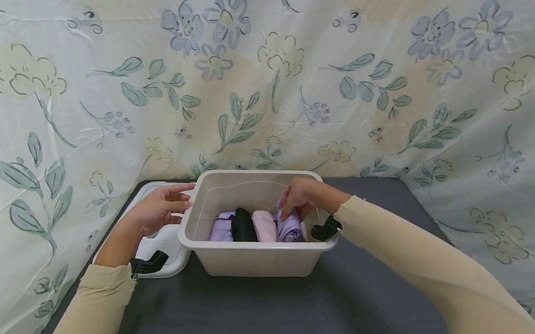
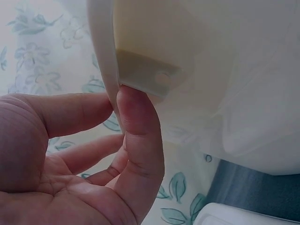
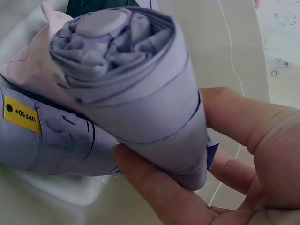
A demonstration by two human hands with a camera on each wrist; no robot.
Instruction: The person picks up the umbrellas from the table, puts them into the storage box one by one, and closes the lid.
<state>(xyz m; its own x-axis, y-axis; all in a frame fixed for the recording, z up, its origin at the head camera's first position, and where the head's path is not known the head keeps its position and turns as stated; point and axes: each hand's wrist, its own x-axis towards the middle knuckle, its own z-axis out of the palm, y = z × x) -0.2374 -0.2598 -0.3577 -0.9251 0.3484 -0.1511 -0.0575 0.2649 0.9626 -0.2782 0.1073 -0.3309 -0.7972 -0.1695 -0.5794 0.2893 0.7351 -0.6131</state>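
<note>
My left hand is at the left rim of a cream plastic bin. In the left wrist view its fingers meet the rim from both sides, one of them below the lip. Inside the bin, my right hand grips a rolled lavender folding umbrella, thumb and fingers on either side, its round capped end towards the right wrist camera. Under it lies another lavender umbrella with a yellow UPF50+ label. A pink roll, a black roll and a lavender roll stand side by side leftward.
A white lid lies on the dark grey table, to the left of the bin and partly behind my left arm. Floral cloth hangs behind the table and along its sides.
</note>
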